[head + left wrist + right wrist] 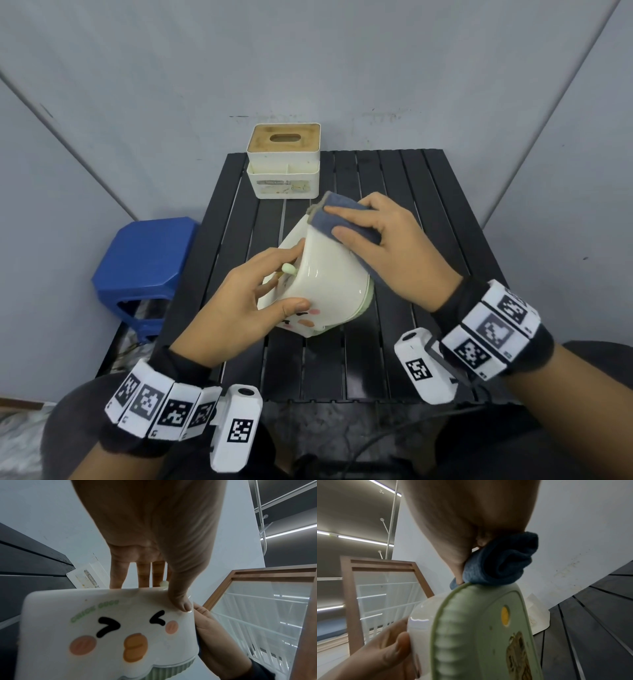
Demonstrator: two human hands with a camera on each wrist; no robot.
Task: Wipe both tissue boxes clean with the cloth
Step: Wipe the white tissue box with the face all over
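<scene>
Faintly, "TISSUE HO…" reads on the rear tissue box.

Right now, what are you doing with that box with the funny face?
It is being cleaned. The left hand grips the white tissue box with the chick face, tipped up above the black slatted table. The right hand presses a folded blue cloth on its side. The other tissue box with the wooden lid stands at the table's far edge, untouched.
</scene>
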